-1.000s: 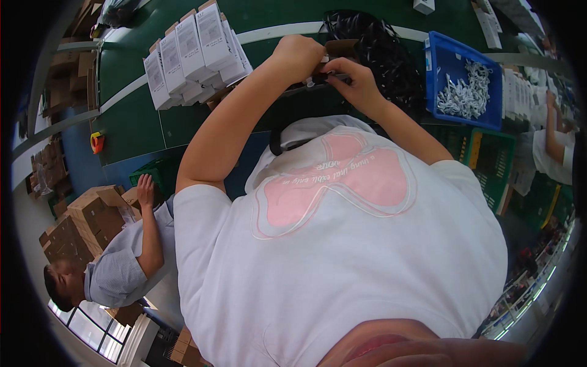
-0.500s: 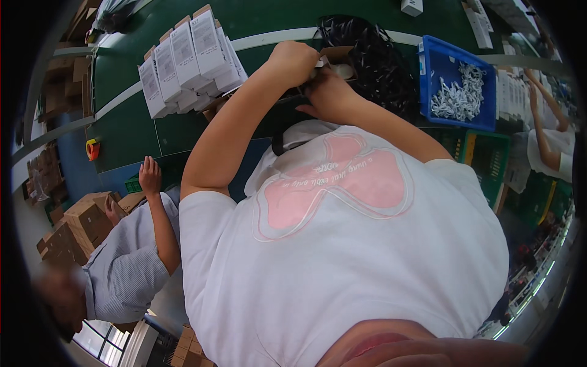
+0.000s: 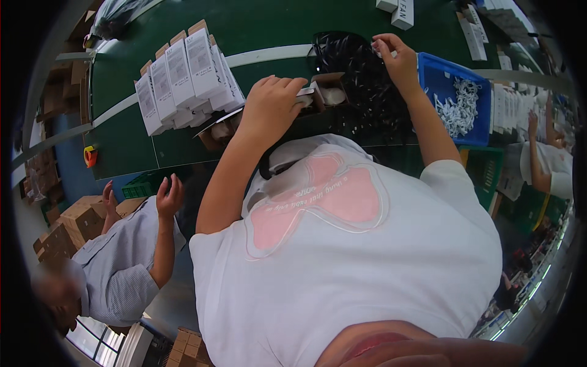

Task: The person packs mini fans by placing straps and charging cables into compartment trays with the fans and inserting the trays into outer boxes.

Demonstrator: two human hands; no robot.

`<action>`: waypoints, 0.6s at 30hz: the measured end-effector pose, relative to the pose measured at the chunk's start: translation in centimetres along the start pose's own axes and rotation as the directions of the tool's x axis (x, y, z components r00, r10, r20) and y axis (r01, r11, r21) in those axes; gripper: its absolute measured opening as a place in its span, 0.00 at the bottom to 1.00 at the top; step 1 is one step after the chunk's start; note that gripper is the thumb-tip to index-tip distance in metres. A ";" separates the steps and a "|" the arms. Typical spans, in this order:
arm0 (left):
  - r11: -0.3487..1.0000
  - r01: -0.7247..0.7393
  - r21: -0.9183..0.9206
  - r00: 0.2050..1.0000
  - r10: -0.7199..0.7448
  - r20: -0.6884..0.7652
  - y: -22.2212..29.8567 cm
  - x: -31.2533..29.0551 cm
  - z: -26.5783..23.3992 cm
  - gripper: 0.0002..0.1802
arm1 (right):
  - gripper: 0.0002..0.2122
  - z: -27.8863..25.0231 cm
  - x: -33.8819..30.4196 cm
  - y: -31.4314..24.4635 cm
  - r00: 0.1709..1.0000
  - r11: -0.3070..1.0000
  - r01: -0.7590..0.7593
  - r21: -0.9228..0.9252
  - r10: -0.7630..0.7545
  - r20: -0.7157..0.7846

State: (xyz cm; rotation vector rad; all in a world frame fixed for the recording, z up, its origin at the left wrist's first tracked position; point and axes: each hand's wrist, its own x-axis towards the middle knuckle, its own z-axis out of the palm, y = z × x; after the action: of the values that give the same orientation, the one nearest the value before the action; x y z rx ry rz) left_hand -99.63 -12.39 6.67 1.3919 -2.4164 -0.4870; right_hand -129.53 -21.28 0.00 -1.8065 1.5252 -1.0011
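Observation:
My left hand (image 3: 272, 110) reaches over a row of open brown cardboard boxes (image 3: 321, 92) at the near edge of the green table. Its fingers stretch to the right, close to a small white piece at the box opening, and its palm side is hidden. A rounded pale item (image 3: 333, 96) sits in the rightmost box. Above the far right of a heap of glossy black cords or strips (image 3: 361, 85), my right hand (image 3: 397, 61) is raised with fingertips drawn together. Whatever is between them is too small to make out.
White cartons (image 3: 183, 76) with raised brown flaps lean stacked at left. A blue bin (image 3: 425, 67) of white cords (image 3: 461, 110) stands at right. Orange tape (image 3: 90, 156) lies at the table's left end. One person (image 3: 122, 263) is at left, another (image 3: 541, 159) at far right.
My right hand has left the open box and moved right and up over the black heap. My left hand has come down and left, its fingers stretching out. The left co-worker's hands have moved.

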 end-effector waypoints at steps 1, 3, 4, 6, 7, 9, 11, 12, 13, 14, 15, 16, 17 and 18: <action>0.998 0.000 -0.066 0.996 -0.006 -0.087 0.4 -0.6 -0.5 0.19 | 0.09 -0.8 2.1 4.4 0.996 0.990 -0.081 -0.120 0.084 0.025; 0.989 -0.084 -0.121 0.940 0.038 -0.339 0.7 -1.9 -0.2 0.15 | 0.10 -0.4 4.5 15.7 0.990 0.890 -0.001 -0.456 0.065 0.124; 0.985 -0.100 -0.138 0.905 0.033 -0.424 0.8 -2.8 0.1 0.12 | 0.10 0.3 4.9 19.5 0.990 0.888 -0.017 -0.459 0.078 0.114; 0.971 -0.094 -0.221 0.875 -0.025 -0.483 1.5 -4.6 0.3 0.11 | 0.12 2.1 5.7 22.7 0.984 0.748 0.169 -0.642 -0.087 0.158; 0.949 -0.097 -0.301 0.837 -0.085 -0.540 1.8 -5.3 0.5 0.10 | 0.12 2.2 6.2 23.0 0.982 0.752 0.172 -0.636 -0.085 0.166; 0.952 -0.092 -0.292 0.832 -0.087 -0.548 2.1 -5.8 0.9 0.10 | 0.14 1.5 8.3 22.4 0.922 0.808 -0.006 -0.589 0.233 0.310; 0.956 -0.084 -0.280 0.822 -0.092 -0.561 2.2 -6.3 0.9 0.10 | 0.13 0.9 8.7 20.3 0.915 0.836 -0.011 -0.549 0.230 0.332; 0.950 -0.074 -0.302 0.835 -0.107 -0.540 2.4 -6.0 0.9 0.10 | 0.11 -0.5 8.7 20.9 0.899 0.967 -0.201 -0.158 0.246 0.363; 0.947 -0.046 -0.319 0.842 -0.135 -0.522 2.7 -5.9 1.1 0.10 | 0.09 -1.0 8.8 19.5 0.883 0.897 -0.354 0.264 0.228 0.410; 0.946 -0.049 -0.320 0.841 -0.134 -0.525 2.9 -5.7 1.3 0.10 | 0.07 -1.9 8.7 18.1 0.859 0.825 -0.457 0.331 0.314 0.404; 0.941 -0.073 -0.331 0.853 -0.113 -0.509 3.2 -5.3 1.4 0.09 | 0.07 -3.8 8.2 16.7 0.863 0.827 -0.456 0.328 0.322 0.388; 0.937 -0.092 -0.337 0.864 -0.093 -0.494 3.4 -5.0 1.3 0.09 | 0.07 -5.0 8.0 15.5 0.876 0.810 -0.421 0.408 0.246 0.416; 0.935 -0.106 -0.337 0.865 -0.080 -0.495 3.6 -4.5 1.3 0.09 | 0.07 -6.5 7.7 14.1 0.885 0.785 -0.385 0.485 0.167 0.434; 0.920 -0.130 -0.369 0.876 -0.067 -0.477 3.8 -3.9 1.2 0.09 | 0.07 -8.2 7.2 11.4 0.889 0.772 -0.352 0.530 0.099 0.446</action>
State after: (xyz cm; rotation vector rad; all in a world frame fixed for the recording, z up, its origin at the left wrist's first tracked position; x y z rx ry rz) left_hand -101.17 -7.07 6.93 1.1290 -1.8130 -0.5080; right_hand -142.13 -30.16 -3.33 -1.2272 0.9886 -0.8075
